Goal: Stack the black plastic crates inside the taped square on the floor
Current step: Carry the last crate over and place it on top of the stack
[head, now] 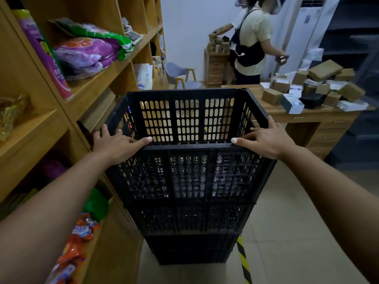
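Observation:
A tall stack of black slotted plastic crates [190, 218] stands on the tiled floor in front of me. The top crate [187, 117] is empty, its open mouth facing up. My left hand [117, 145] lies on the crate's near left corner, fingers spread along the rim. My right hand [266, 140] lies on the near right corner in the same way, fingers straight over the rim. A strip of yellow-and-black tape [244, 261] runs on the floor past the stack's right base. The rest of the taped square is hidden by the crates.
Wooden shelving [61, 111] with bags and snack packets lines the left, close to the stack. A wooden desk [303, 119] piled with small cardboard boxes stands at the right rear. A person [252, 42] works at the back by a small cabinet. Bare floor tiles lie to the right.

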{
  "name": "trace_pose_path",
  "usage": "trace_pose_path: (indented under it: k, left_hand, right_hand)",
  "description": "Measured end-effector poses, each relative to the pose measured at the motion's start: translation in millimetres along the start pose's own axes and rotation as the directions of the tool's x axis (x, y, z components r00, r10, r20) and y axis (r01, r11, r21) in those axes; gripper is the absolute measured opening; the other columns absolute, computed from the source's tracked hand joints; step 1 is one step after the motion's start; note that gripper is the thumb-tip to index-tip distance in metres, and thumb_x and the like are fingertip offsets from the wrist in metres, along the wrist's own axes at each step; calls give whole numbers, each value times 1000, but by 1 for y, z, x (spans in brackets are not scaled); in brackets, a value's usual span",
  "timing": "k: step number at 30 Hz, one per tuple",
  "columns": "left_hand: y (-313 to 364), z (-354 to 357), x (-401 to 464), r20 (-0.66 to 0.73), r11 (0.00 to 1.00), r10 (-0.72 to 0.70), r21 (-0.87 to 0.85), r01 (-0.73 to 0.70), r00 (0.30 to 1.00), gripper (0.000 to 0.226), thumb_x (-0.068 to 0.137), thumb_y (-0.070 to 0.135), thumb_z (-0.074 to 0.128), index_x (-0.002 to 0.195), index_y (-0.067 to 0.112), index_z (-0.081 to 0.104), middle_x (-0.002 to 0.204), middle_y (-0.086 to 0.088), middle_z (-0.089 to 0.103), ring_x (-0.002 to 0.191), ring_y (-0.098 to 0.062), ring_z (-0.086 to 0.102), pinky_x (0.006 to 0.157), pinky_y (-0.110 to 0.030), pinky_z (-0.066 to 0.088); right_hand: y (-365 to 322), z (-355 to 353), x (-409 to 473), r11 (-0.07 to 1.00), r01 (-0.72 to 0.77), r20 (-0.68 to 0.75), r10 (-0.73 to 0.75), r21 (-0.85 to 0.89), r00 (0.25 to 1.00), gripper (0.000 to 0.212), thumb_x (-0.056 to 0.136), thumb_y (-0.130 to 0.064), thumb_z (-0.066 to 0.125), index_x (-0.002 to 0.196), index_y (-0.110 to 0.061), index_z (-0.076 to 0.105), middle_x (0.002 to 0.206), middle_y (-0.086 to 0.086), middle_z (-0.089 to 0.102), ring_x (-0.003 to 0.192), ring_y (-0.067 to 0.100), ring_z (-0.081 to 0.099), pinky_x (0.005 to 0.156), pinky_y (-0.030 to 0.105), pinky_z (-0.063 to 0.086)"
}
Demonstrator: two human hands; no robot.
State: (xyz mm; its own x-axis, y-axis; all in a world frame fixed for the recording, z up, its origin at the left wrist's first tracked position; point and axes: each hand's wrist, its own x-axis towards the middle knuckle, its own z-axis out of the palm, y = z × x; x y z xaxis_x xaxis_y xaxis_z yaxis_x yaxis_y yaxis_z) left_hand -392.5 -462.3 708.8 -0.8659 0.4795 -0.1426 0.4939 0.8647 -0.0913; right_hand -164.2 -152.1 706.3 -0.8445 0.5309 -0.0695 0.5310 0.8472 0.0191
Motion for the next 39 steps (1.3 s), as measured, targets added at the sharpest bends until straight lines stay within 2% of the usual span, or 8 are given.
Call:
trace_pose_path:
  k: [8, 13, 21, 28, 39]
  left_hand:
    - [-2, -2, -5, 13, 1000, 20, -8, -20, 1000, 101, 65, 92, 0, 136, 41, 50, 161, -10, 18, 147, -41, -7, 116, -54, -1]
    - [3, -7, 8, 17, 1000, 3, -4, -3, 1000, 106, 63, 93, -3, 136, 39, 51, 160, -11, 20, 147, -41, -6, 116, -55, 0]
    - [-1, 2, -8, 15, 1000, 5, -5, -5, 1000, 101, 66, 92, -2, 137, 41, 50, 160, -10, 21, 147, -41, -7, 116, -54, 2]
    - [1, 0, 3, -1, 1000, -2, -9, 2, 1000, 99, 68, 91, 0, 135, 39, 53, 158, -10, 25, 147, -42, -5, 116, -56, 0]
    - [0, 2, 2, 4, 1000, -2, 14, 1, 1000, 108, 62, 93, -5, 136, 38, 52, 157, -10, 29, 147, -41, -4, 116, -56, 2]
  right_hand:
    - [1, 1, 0, 1000, 6, 34, -6, -5, 999, 104, 57, -97, 7, 126, -39, 59, 151, 1, 41, 147, 39, -8, 117, 53, 2]
    - [4, -1, 17, 1000, -15, 36, 16, -18, 999, 112, 51, -101, 3, 127, -39, 59, 152, 5, 40, 147, 39, -7, 118, 55, 5]
    - [5, 7, 2, 1000, -13, 17, 13, -14, 1000, 108, 53, -101, 5, 124, -40, 61, 152, 10, 39, 147, 39, -7, 117, 53, 6]
    - [8, 4, 16, 999, 6, 12, -6, -41, 1000, 110, 54, -101, 2, 127, -41, 59, 151, 4, 41, 147, 40, -4, 117, 54, 8]
    - [3, 1, 4, 1000, -5, 7, 5, -17, 1000, 107, 56, -98, 5, 127, -38, 59, 153, 13, 36, 147, 37, -5, 116, 52, 9]
